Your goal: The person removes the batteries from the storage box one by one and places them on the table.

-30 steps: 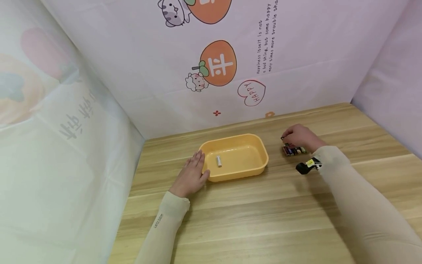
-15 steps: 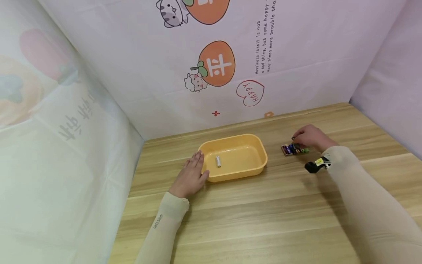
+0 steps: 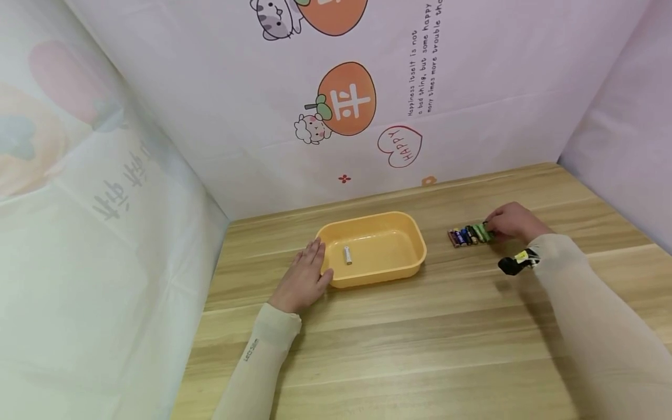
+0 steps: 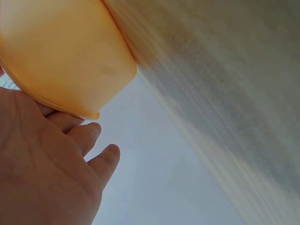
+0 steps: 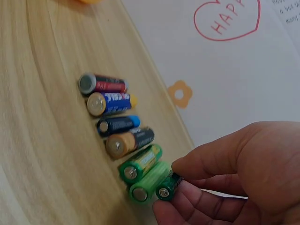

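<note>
My left hand [image 3: 301,280] rests with its fingers on the left rim of a yellow plastic bin [image 3: 415,269]. In the left wrist view, the fingers of that hand [image 4: 51,159] lie loosely extended against the rim. A single white battery [image 3: 347,255] lies inside the bin, toward its left. Right of the bin, my right hand [image 3: 514,223] is at the right end of a row of batteries. In the right wrist view, its thumb and fingers pinch a small dark green battery [image 5: 166,187], right beside a light green battery [image 5: 147,185].
The row runs on through a green battery [image 5: 140,164], a copper-topped battery [image 5: 131,142], a dark blue one [image 5: 117,125], a blue one [image 5: 110,103] and a red-and-black one [image 5: 104,84]. Printed cloth walls [image 3: 472,105] border the wooden table [image 3: 399,350].
My right hand has moved rightward from above the row to its right end, uncovering more of the batteries. My left hand has stayed on the bin's rim.
</note>
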A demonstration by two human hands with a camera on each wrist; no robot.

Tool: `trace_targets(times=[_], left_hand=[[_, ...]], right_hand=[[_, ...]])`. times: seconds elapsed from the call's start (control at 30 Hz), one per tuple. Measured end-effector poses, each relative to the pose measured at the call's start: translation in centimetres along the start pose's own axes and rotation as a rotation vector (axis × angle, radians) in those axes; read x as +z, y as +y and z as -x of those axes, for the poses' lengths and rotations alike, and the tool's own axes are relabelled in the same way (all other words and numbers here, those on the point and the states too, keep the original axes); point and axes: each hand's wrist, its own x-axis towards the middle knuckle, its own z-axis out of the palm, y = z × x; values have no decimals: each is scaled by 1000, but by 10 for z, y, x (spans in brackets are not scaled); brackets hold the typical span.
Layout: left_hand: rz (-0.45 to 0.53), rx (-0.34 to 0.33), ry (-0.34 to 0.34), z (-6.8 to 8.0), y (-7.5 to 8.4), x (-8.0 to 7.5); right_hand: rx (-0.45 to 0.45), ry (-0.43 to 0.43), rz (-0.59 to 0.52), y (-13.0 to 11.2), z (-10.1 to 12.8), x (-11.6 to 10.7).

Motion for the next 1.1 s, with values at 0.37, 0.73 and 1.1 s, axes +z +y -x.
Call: trace_targets(times=[0.37, 0.73, 1.1], left_hand=[[5, 5, 6, -1, -1, 1], [4, 15, 16, -2, -1, 2], [-2, 7, 17, -1, -1, 2]], right_hand=[[30, 17, -22, 13, -2, -1], [46, 20, -11, 21, -4, -2], [38, 42, -9, 22, -6, 0]])
